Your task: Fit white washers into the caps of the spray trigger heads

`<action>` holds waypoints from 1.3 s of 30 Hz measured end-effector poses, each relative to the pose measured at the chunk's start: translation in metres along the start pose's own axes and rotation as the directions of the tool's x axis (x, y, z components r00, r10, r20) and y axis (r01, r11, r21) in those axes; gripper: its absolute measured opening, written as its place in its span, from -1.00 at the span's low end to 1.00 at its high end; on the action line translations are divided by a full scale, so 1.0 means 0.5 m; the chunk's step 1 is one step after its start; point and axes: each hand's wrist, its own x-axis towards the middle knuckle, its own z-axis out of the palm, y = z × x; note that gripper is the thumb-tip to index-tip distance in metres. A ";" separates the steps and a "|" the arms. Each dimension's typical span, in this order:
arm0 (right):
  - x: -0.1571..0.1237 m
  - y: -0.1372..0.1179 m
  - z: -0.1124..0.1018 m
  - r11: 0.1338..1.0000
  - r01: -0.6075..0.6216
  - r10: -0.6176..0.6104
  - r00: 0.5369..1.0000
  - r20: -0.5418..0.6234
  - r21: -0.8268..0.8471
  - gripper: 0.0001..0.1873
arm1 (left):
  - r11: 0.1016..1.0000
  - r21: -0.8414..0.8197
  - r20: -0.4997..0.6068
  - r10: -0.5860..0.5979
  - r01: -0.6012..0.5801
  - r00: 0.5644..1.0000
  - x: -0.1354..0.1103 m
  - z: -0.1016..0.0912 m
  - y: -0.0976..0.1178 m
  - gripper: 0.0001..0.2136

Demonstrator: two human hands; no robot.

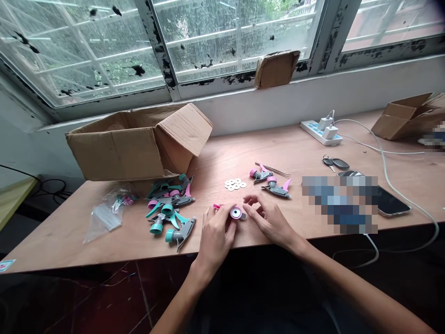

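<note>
My left hand [217, 232] grips a pink spray-nozzle head [235, 213] with its round cap opening facing up, held just above the wooden table [306, 148]. My right hand [266, 215] hovers beside it with fingers curled and pinched together; whatever they pinch is too small to name. A small cluster of white washers [235, 184] lies just behind the hands. Two finished-looking pink and grey spray heads [271, 181] rest behind the right hand. A pile of teal and pink spray heads [170, 206] lies to the left.
An open cardboard box [139, 144] stands at the back left, with a clear plastic bag [106, 213] in front of it. A power strip with chargers [321, 127], keys [335, 162], a phone [391, 202], white cables and another box [410, 113] occupy the right side.
</note>
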 end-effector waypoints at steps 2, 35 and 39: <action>-0.003 -0.003 -0.001 0.990 0.111 -0.116 0.992 -0.045 -0.089 -0.81 | 1.000 0.024 0.001 0.003 -0.003 1.000 0.001 0.001 0.001 -0.65; -0.025 -0.003 0.016 0.821 0.327 -0.333 0.940 0.072 -0.468 -0.80 | 0.977 0.190 -0.033 0.109 -0.101 0.994 -0.009 0.009 0.010 -0.68; -0.035 0.004 0.023 0.747 0.391 -0.405 0.909 0.098 -0.537 -0.72 | 0.965 0.232 -0.046 0.135 -0.121 0.990 -0.014 0.014 0.007 -0.68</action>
